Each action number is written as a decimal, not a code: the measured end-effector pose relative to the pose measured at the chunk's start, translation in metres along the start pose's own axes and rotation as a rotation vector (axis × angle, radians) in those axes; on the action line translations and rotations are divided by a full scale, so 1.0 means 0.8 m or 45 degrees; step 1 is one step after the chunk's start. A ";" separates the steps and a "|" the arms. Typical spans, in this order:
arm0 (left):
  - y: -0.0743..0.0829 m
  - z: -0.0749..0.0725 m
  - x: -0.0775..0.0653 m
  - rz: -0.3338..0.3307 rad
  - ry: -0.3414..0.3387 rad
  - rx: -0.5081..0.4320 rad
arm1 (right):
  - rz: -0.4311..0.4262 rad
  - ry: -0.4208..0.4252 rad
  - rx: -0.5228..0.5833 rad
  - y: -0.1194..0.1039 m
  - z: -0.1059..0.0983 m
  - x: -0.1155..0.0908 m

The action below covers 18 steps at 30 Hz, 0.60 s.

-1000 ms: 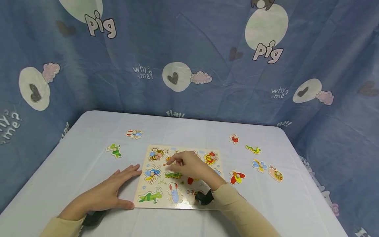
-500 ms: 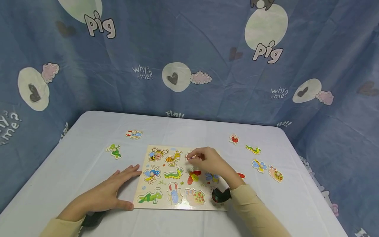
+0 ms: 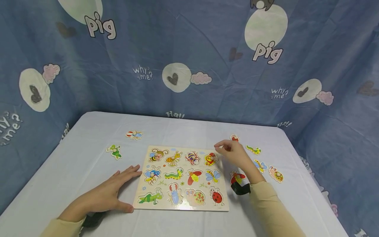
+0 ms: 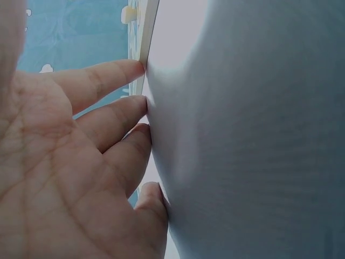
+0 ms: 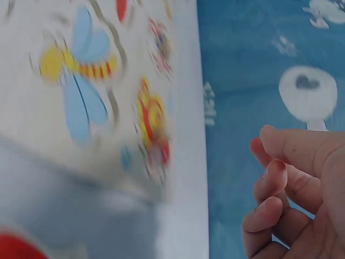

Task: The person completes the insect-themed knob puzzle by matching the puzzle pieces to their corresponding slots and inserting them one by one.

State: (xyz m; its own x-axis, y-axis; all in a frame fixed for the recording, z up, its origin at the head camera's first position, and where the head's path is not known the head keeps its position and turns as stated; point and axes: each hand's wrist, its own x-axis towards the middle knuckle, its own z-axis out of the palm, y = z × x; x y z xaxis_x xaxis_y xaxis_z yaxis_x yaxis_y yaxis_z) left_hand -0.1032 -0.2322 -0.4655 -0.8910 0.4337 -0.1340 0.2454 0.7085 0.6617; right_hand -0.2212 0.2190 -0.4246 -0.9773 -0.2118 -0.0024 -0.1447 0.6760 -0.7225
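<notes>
A wooden insect peg puzzle board lies on the white table. Its left edge meets my left hand, which rests flat on the cloth with fingers spread and the thumb at the near left corner. In the left wrist view, fingertips touch the board's side. My right hand hovers beside the board's far right corner, fingers loosely bent and nothing between them. Nearest to it is the knobbed red and yellow butterfly piece on the board. The right wrist view shows bare fingertips.
Right of the board lie loose pieces: a red-winged insect, a ladybug, a caterpillar, a dragonfly and a snail-like one. At left are a grasshopper and a stag beetle. A blue curtain hangs behind.
My right hand has moved rightward from over the board's middle, past the spider picture, to beyond the far right corner, uncovering the upper row. The left hand stays put.
</notes>
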 end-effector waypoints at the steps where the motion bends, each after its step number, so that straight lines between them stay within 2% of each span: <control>1: 0.000 0.000 0.000 0.000 0.001 0.009 | 0.009 0.022 -0.004 0.004 -0.006 0.000; 9: 0.001 0.001 0.001 0.005 0.007 0.053 | 0.095 0.127 -0.022 0.029 -0.048 -0.001; 18: 0.002 0.001 0.001 0.001 -0.007 0.048 | 0.182 0.197 -0.068 0.052 -0.079 -0.006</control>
State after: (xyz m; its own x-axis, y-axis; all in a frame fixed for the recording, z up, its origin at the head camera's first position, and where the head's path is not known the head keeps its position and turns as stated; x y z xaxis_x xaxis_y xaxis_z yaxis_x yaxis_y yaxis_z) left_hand -0.1029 -0.2303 -0.4650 -0.8888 0.4371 -0.1378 0.2603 0.7289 0.6332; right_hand -0.2326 0.2930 -0.4110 -1.0000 -0.0029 0.0069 -0.0068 0.7287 -0.6848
